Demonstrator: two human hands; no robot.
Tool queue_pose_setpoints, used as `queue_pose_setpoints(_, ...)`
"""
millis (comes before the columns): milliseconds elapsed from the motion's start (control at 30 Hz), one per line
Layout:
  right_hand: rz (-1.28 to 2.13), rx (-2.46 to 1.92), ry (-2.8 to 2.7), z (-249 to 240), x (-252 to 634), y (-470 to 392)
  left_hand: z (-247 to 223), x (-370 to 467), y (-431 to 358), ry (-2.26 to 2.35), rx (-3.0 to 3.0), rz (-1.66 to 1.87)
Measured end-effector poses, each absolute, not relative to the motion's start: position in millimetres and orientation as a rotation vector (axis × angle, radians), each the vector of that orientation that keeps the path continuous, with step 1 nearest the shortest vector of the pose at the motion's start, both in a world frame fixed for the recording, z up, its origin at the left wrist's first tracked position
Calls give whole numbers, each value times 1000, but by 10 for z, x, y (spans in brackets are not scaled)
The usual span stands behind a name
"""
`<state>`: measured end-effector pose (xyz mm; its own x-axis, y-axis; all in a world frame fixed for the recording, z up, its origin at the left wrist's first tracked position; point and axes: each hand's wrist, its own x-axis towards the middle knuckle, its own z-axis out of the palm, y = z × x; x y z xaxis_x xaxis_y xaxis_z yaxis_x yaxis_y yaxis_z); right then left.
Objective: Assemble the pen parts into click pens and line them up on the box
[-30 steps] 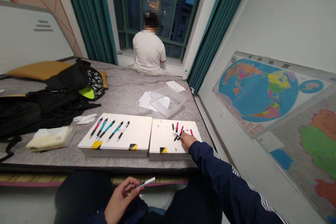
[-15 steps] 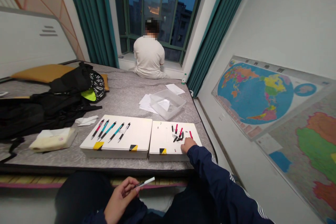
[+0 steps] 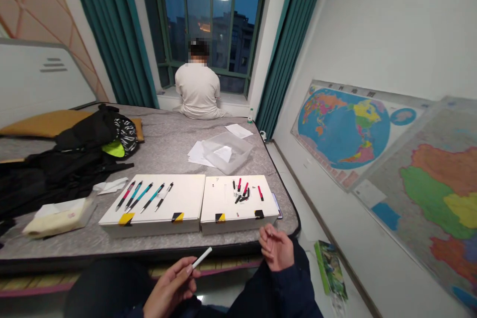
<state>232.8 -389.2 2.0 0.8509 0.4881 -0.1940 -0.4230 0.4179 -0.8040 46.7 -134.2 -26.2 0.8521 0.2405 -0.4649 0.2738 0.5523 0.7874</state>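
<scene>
White pen tube (image 3: 202,257): was held by lower end in left hand (image 3: 174,280), before bed (image 3: 164,151); seemed light, stiff, smooth, best pinched mid-length. Right hand (image 3: 277,248): fingers curled near box (image 3: 238,227); contents could not be told.

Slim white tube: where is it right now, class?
In the head view, low and left of centre, the slim white tube sticks out of the person's left hand, below the two flat white boxes.

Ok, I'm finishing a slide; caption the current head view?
Left hand holds a white tube, right hand nearby, before white boxes bearing pens and small parts.
</scene>
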Motion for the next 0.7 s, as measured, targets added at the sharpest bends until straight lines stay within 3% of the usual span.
queue_pose_setpoints(100,680,-594,-146,59,1974,-3965,-185,497,-1433,581,976,-26)
queue_pose_setpoints(300,855,-466,-22,160,1423,-3853,-105,521,-1599,571,920,-63)
queue_pose_setpoints(433,968,-540,68,11,1283,-3776,-74,499,-1719,575,834,-91)
queue_pose_setpoints(700,738,-1019,87,-99,1550,-3736,-20,443,-1750,586,739,-59)
